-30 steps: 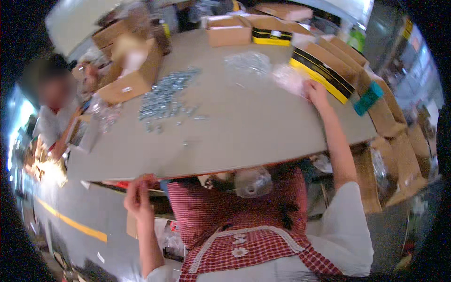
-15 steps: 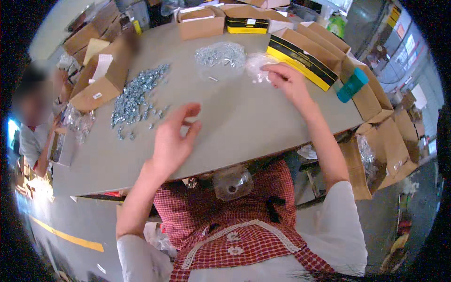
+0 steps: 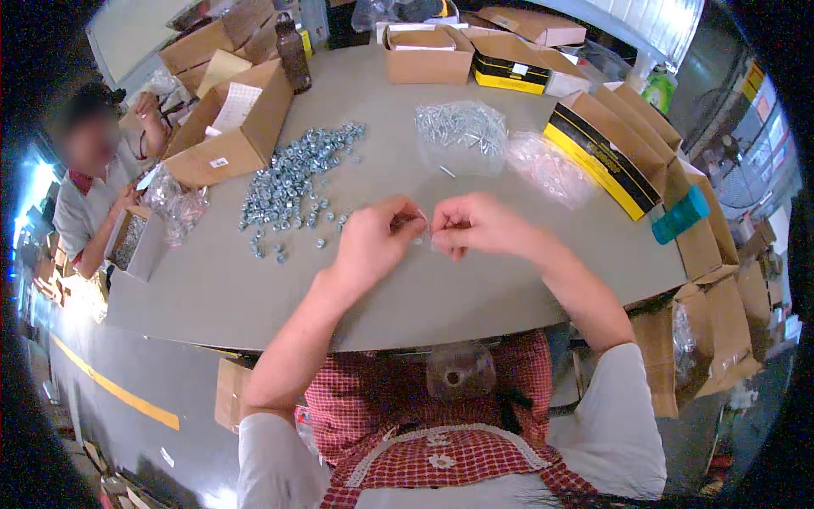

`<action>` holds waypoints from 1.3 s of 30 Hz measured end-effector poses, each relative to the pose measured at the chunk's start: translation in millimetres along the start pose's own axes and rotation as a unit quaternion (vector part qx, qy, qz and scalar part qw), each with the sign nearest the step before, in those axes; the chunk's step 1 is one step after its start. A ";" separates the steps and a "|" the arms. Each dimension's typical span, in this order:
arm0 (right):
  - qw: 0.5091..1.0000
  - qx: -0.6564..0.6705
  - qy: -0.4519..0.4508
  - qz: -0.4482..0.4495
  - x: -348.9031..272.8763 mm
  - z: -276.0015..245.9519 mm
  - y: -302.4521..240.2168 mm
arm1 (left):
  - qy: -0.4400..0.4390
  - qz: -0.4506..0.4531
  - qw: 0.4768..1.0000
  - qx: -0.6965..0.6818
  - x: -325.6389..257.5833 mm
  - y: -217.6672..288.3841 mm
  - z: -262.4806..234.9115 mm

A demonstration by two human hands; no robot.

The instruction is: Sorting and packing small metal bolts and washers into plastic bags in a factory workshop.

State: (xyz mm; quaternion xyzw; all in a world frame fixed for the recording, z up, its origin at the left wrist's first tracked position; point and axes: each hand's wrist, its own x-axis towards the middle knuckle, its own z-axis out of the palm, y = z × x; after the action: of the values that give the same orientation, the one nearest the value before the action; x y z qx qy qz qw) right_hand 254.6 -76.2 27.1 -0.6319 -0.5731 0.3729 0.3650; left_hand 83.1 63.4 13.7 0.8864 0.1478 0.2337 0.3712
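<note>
Here's the left hand and right hand, almost meeting over the tabletop, each grip pinching a small clear piece (too tiny to make out), right of the loose nuts, nearer than the bagged screws.

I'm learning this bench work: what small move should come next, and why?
Perhaps bring the left hand and right hand together: both are curled in a pinch, nearly meeting over the table, though anything they hold is too small to identify.
</note>
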 end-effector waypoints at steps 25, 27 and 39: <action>0.964 0.224 0.132 0.051 -10.6 24.5 -3.4 | -0.061 -0.037 0.975 -0.212 -5.5 5.0 13.5; 0.965 0.220 0.134 0.051 -16.2 23.9 -3.5 | -0.076 -0.019 0.969 -0.235 -3.8 8.8 16.2; 0.976 0.132 0.173 0.028 -17.2 32.1 -8.9 | -0.032 -0.004 0.919 -0.393 -7.1 2.0 22.7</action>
State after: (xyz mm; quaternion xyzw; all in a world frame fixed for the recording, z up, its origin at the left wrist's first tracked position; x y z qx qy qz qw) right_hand 220.8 -91.5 21.3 -0.6485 -0.4291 0.3404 0.5286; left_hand 89.2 45.5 -1.0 0.6756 0.0354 0.2434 0.6950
